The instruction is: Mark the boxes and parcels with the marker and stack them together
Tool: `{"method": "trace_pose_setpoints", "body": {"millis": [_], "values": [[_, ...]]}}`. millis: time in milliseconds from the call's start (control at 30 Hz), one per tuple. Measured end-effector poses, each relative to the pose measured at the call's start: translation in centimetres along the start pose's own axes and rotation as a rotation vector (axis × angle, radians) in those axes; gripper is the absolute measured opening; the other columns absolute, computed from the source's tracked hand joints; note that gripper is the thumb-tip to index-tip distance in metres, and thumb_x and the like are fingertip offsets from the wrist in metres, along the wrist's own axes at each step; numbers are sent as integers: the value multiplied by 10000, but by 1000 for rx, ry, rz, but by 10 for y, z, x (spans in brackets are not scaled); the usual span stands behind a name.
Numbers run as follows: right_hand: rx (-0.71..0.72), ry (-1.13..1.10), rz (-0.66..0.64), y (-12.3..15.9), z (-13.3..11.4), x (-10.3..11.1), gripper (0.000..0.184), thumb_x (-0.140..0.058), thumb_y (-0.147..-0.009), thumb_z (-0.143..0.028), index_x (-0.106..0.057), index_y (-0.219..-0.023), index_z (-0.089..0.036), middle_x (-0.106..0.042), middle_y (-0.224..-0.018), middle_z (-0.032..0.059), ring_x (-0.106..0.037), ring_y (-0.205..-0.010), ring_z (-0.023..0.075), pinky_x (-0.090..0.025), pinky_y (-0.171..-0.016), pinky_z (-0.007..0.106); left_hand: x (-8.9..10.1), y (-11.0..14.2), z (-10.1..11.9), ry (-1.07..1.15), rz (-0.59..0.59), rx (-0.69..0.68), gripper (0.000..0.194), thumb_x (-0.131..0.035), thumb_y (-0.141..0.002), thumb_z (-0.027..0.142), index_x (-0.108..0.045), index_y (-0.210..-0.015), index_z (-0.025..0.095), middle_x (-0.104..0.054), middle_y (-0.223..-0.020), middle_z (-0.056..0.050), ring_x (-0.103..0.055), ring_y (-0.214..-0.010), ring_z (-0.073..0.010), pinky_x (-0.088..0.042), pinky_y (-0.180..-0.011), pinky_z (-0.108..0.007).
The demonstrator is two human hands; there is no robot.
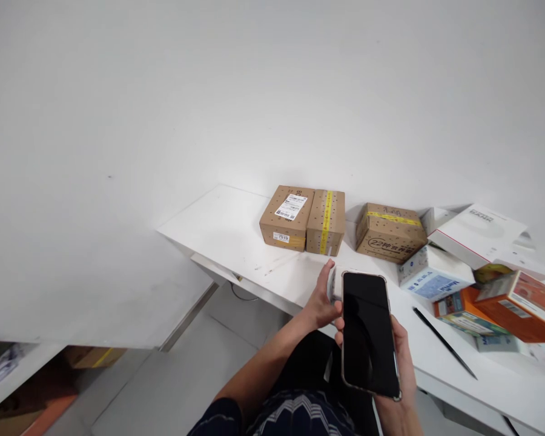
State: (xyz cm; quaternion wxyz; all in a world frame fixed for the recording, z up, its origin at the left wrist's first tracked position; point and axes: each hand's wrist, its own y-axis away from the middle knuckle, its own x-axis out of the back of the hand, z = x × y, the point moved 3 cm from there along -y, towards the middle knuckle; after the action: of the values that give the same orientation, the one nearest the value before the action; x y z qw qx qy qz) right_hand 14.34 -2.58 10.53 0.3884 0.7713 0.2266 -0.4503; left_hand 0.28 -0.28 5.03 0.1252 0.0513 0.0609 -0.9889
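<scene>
My right hand (402, 351) is wrapped round a smartphone (370, 333) in a clear case, its dark screen facing up at me. To the left, my left hand (321, 303) grips a small white box (337, 282) by its left side. The phone covers most of that box and part of my left hand's fingers. Behind the hands, two brown cardboard boxes stand side by side: one with a white shipping label (292, 208), the other a narrower carton (326, 221) with yellow tape.
Further right sits another taped carton (390, 233) against the wall. A pile holds a flat white box (479, 233), a blue-and-white box (436, 275) and orange boxes (524, 306). A black stick (444, 342) lies on the white table (227, 218). Shelved items (93, 357) are at lower left.
</scene>
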Motion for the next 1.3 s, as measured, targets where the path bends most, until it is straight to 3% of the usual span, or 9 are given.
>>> {"method": "trace_pose_setpoints", "body": {"millis": [167, 400, 633, 833, 1033, 1100, 1167, 1233, 1300], "values": [[11, 3, 0, -3, -1, -1, 505, -531, -834, -490, -657, -1184, -147, -652, -1230, 141, -666, -1008, 291, -512, -919, 479, 0, 0, 1, -154, -21, -102, 944, -707, -746, 481, -181, -1496, 253, -190, -1569, -115, -164, -1452, -304, -139, -1188, -483], [53, 25, 98, 4, -11, 10, 652, -561, -797, -579, -554, -1318, -187, -692, -1143, 156, -658, -1025, 336, -488, -911, 556, 0, -1, 4, -73, -46, -18, 1150, -821, -594, 505, -152, -1498, 266, -160, -1579, -117, -156, -1447, -344, -137, -1183, -504], [205, 14, 253, 20, -38, 31, 663, -532, -809, -579, -472, -1391, -268, -681, -1187, 126, -685, -962, 322, -509, -873, 557, -2, -3, 7, -68, -80, 25, 1142, -825, -628, 374, -98, -1502, 271, -180, -1573, -104, -207, -1435, -316, -176, -1176, -467], [318, 52, 227, 27, -60, 48, 647, -528, -821, -545, -474, -1392, -246, -673, -1195, 148, -696, -930, 304, -548, -813, 513, -1, -3, 2, -82, -98, 21, 1112, -801, -658, 394, -84, -1500, 274, -132, -1588, -104, -145, -1455, -304, -156, -1181, -452], [347, 85, 181, 22, -73, 60, 606, -557, -803, -535, -548, -1314, -208, -666, -1206, 142, -684, -957, 301, -550, -806, 485, -5, -5, 0, -26, -131, 46, 1147, -801, -660, 403, -39, -1506, 261, -199, -1569, -128, -217, -1437, -302, -211, -1167, -458], [386, 200, 249, 18, -79, 71, 585, -594, -782, -530, -582, -1261, -196, -670, -1194, 134, -680, -954, 297, -551, -798, 463, -6, -6, 0, -11, -137, 60, 1166, -808, -647, 415, -36, -1508, 265, -240, -1556, -131, -244, -1427, -312, -238, -1156, -474], [481, 454, 419, 15, -86, 88, 569, -642, -752, -521, -601, -1221, -201, -688, -1137, 99, -671, -939, 274, -546, -793, 417, -5, -7, -2, -1, -138, 66, 1180, -820, -629, 422, -44, -1507, 276, -241, -1557, -125, -253, -1423, -317, -233, -1156, -489], [604, 848, 605, 12, -94, 108, 578, -666, -731, -520, -602, -1218, -215, -692, -1037, 60, -646, -908, 250, -526, -800, 394, -4, -8, -6, 11, -150, 69, 1190, -829, -613, 424, -54, -1505, 283, -252, -1553, -124, -274, -1414, -318, -218, -1157, -505], [710, 1276, 676, 5, -97, 124, 606, -641, -742, -538, -589, -1244, -203, -666, -949, 58, -615, -849, 241, -503, -811, 417, -2, -10, -12, 24, -167, 73, 1187, -836, -601, 430, -76, -1502, 285, -304, -1529, -124, -314, -1396, -317, -219, -1153, -522]]}}
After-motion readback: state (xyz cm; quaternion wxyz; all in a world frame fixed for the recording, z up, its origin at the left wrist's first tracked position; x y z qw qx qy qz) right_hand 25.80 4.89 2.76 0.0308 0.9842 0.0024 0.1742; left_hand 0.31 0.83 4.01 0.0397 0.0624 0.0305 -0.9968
